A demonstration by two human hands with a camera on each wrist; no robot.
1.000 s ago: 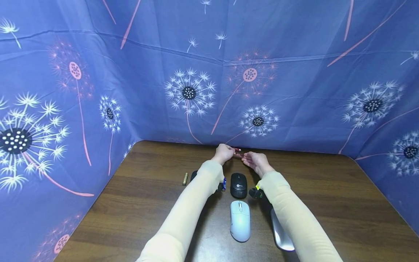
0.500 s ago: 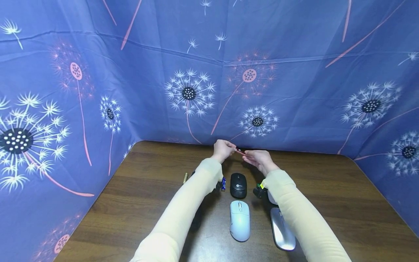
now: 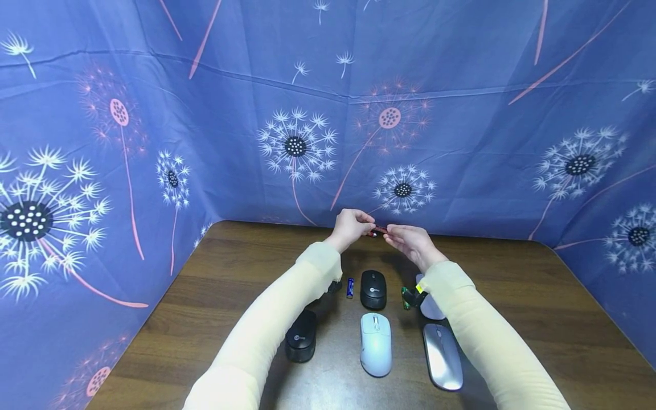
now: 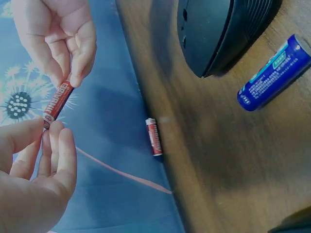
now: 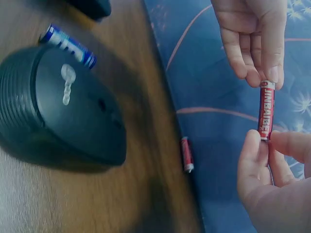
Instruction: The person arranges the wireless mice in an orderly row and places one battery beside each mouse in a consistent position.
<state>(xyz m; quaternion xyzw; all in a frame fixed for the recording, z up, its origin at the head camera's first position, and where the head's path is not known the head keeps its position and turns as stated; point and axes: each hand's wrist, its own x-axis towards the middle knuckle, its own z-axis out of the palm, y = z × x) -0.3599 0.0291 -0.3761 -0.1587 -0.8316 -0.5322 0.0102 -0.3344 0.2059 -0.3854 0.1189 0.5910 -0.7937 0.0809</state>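
A red battery is held up between both hands above the back edge of the table. My left hand pinches one end of it with thumb and fingers. At the opposite end my right hand pinches it too. Both wrist views show the lettered red battery with fingertips at each end. A second red battery lies at the table's back edge, below the hands. Nearer the person, a blue battery lies beside a black mouse.
A pale blue mouse, a silver mouse and another black mouse rest on the wooden table. Beside the right wrist are a green battery and a partly covered white mouse. A patterned blue cloth hangs behind.
Both hands have risen slightly with the red battery, and the right hand has shifted a little right. The left arm now covers the gold battery and uncovers a black mouse.
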